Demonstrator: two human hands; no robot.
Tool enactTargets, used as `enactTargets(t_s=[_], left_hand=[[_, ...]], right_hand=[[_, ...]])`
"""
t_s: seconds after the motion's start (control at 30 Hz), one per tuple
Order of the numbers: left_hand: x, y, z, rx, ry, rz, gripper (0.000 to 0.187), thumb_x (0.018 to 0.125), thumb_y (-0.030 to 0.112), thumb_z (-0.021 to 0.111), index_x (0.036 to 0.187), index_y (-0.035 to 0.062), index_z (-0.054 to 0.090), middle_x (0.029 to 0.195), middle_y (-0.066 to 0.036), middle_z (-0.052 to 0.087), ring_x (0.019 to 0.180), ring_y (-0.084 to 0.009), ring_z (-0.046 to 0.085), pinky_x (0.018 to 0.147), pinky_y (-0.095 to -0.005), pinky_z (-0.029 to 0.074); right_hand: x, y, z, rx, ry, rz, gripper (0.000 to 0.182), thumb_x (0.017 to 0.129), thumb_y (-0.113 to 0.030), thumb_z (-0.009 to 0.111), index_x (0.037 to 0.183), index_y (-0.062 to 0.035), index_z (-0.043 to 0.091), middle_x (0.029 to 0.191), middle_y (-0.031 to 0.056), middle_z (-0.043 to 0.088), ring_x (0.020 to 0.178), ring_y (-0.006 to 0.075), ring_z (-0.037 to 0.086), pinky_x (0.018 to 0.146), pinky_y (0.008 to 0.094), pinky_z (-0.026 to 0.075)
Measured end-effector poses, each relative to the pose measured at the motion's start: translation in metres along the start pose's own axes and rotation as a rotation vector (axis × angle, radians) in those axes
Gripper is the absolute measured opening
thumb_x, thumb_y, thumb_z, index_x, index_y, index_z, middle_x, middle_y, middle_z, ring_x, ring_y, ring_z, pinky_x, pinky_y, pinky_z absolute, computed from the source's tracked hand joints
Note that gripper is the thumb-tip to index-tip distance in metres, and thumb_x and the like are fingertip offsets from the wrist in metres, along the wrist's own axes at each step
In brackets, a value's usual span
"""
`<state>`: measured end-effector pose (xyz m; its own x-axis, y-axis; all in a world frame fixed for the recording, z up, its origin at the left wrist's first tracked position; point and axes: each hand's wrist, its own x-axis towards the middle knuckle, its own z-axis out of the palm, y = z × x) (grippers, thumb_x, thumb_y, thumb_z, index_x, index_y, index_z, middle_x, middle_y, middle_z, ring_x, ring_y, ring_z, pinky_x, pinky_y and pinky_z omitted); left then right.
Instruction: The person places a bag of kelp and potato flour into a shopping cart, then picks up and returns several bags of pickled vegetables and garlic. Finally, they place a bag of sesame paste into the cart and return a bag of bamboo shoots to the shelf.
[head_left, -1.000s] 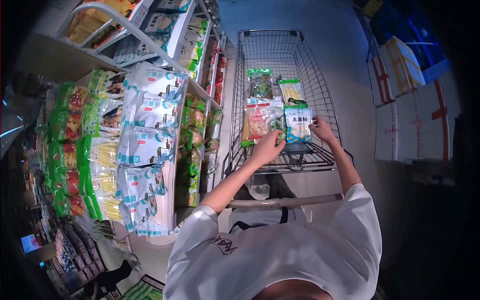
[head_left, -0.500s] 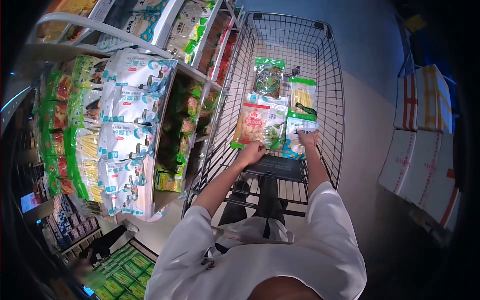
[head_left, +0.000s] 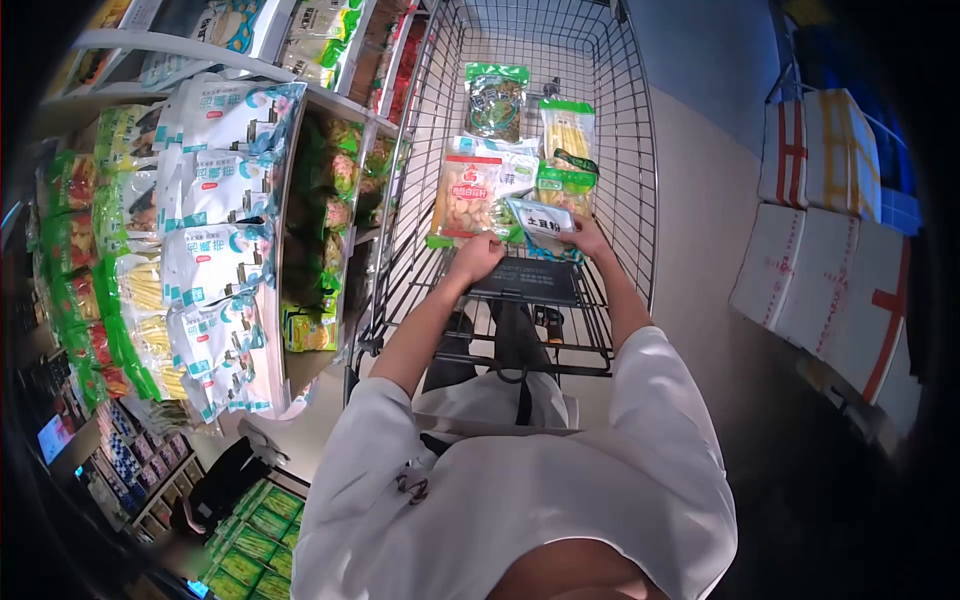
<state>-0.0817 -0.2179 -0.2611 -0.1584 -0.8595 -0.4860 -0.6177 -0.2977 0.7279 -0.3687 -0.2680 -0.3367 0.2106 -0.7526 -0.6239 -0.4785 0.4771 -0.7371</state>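
On the far left, shelves hold rows of white bags (head_left: 215, 180) and green-topped bags (head_left: 125, 285), close beside the cart (head_left: 649, 150). In the cart, near its left edge, lies the red-and-white bag (head_left: 468, 195). The left hand (head_left: 476, 258) touches its bottom end, by the cart's near edge. Those fingers are curled close together, but I cannot tell if they pinch the bag. A dark green bag (head_left: 497, 110) lies farther up, toward the cart's far edge. To the right, the white-and-blue bag (head_left: 542, 222) is near the cart's near edge, just past the black flap (head_left: 525, 281). The right hand (head_left: 584, 238) is closed on this bag's right side, and the bag looks tipped up. Above it, near the cart's right edge, are a green bag (head_left: 566, 183) and a bag of yellow sticks (head_left: 568, 135). White boxes (head_left: 785, 260) stand outside the cart on the right. The tipped bag could slip or flop over, I think, because only one side is held and the plastic looks slick. Its bottom could catch on the flap, or it could shove the bags beside it. If the left hand pulls hard on thin plastic, that bag could crumple or tear.
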Motion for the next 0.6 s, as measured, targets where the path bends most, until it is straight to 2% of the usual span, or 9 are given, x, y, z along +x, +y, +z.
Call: enactTargets(t_s=[0.07,0.1,0.2,0.27,0.3,0.4,0.43,0.53,0.6], left_hand=[[-0.007,0.013,-0.005,0.088,-0.034,-0.053,0.04,0.085,0.028,0.068,0.112,0.0003,0.06,0.106,-0.022,0.067,0.103,-0.0365,0.064,0.09,-0.0428,0.05],[-0.012,0.014,-0.003,0.139,0.005,-0.023,0.043,0.084,0.028,0.069,0.116,0.0008,0.059,0.111,-0.022,0.065,0.106,-0.0369,0.062,0.092,-0.0433,0.049],[-0.021,0.028,-0.013,0.303,-0.008,-0.03,0.056,0.081,0.027,0.075,0.13,0.0105,0.054,0.123,-0.02,0.058,0.116,-0.0381,0.056,0.099,-0.0451,0.046],[-0.026,0.033,-0.021,0.363,0.037,0.048,0.057,0.08,0.027,0.077,0.131,0.015,0.054,0.121,-0.018,0.059,0.116,-0.0382,0.056,0.099,-0.0452,0.046],[-0.015,0.006,-0.017,0.338,0.033,0.195,0.052,0.08,0.026,0.078,0.128,0.0184,0.059,0.117,-0.015,0.064,0.11,-0.0375,0.061,0.095,-0.0447,0.049],[-0.009,0.015,-0.03,0.227,-0.137,-0.073,0.051,0.079,0.023,0.079,0.126,0.0158,0.061,0.106,-0.011,0.069,0.098,-0.035,0.065,0.092,-0.0408,0.051],[-0.017,0.038,-0.042,0.253,-0.02,-0.04,0.044,0.08,0.021,0.081,0.119,0.0089,0.064,0.1,-0.01,0.071,0.091,-0.0287,0.068,0.086,-0.0363,0.053],[0.001,0.049,-0.055,-0.454,0.145,0.112,0.038,0.084,0.015,0.079,0.116,0.0033,0.061,0.106,-0.013,0.071,0.095,-0.0241,0.069,0.082,-0.033,0.054],[-0.006,0.083,-0.073,-0.802,0.197,0.103,0.044,0.084,0.009,0.078,0.12,0.0005,0.054,0.114,-0.014,0.067,0.098,-0.0178,0.066,0.083,-0.0286,0.053]], right_hand=[[-0.016,-0.017,0.007,-0.298,-0.085,-0.089,0.047,0.078,-0.017,0.079,0.121,-0.0043,0.064,0.11,0.0126,0.07,0.1,0.0241,0.067,0.091,0.0352,0.051],[-0.039,-0.048,0.013,-0.604,-0.095,-0.225,0.038,0.083,-0.018,0.075,0.119,-0.0091,0.066,0.112,0.012,0.07,0.104,0.0298,0.066,0.091,0.0382,0.051],[-0.082,-0.091,0.031,-0.752,-0.147,-0.552,0.032,0.088,-0.017,0.068,0.119,-0.0109,0.066,0.114,0.0137,0.068,0.106,0.0345,0.063,0.093,0.0412,0.05],[-0.087,-0.092,0.037,-0.633,-0.081,-0.568,0.027,0.088,-0.015,0.066,0.115,-0.011,0.068,0.113,0.0143,0.068,0.106,0.0357,0.063,0.092,0.0431,0.05],[-0.089,-0.092,0.039,-0.574,-0.053,-0.577,0.025,0.088,-0.014,0.066,0.112,-0.011,0.068,0.112,0.0146,0.068,0.105,0.0364,0.062,0.091,0.044,0.05],[-0.091,-0.096,0.03,-0.442,-0.01,-0.546,0.026,0.088,-0.014,0.065,0.114,-0.0101,0.068,0.114,0.0149,0.067,0.106,0.0361,0.062,0.092,0.044,0.05],[-0.093,-0.098,0.024,-0.384,0.032,-0.496,0.029,0.089,-0.015,0.066,0.117,-0.0067,0.065,0.113,0.0154,0.068,0.104,0.0313,0.065,0.092,0.0394,0.051],[-0.095,-0.112,0.0,0.014,0.097,-0.34,0.034,0.092,-0.018,0.068,0.121,-0.0013,0.062,0.109,0.0133,0.07,0.099,0.0226,0.066,0.09,0.0335,0.05],[-0.11,-0.137,-0.015,0.32,0.055,-0.32,0.04,0.093,-0.021,0.07,0.123,0.0031,0.06,0.106,0.0097,0.069,0.097,0.0153,0.063,0.087,0.0292,0.05]])
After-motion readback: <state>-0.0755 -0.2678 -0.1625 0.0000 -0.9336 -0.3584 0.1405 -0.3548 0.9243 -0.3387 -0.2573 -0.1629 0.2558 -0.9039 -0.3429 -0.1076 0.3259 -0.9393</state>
